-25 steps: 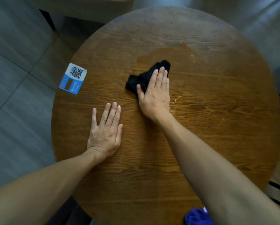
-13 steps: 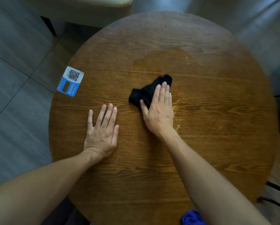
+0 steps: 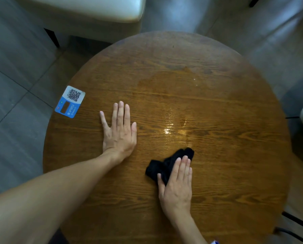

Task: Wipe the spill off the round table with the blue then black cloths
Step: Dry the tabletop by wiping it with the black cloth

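right hand [image 3: 178, 187] is pressing flat on the black cloth [image 3: 166, 164], grip wide; left hand [image 3: 119, 131] is lying splayed on the tabletop [image 3: 226, 155].

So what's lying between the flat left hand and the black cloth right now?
Nothing solid: in the head view only bare wood of the round table separates the left hand from the black cloth, with the wet sheen just beyond.

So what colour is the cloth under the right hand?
Black cloth, clearest in the head view.
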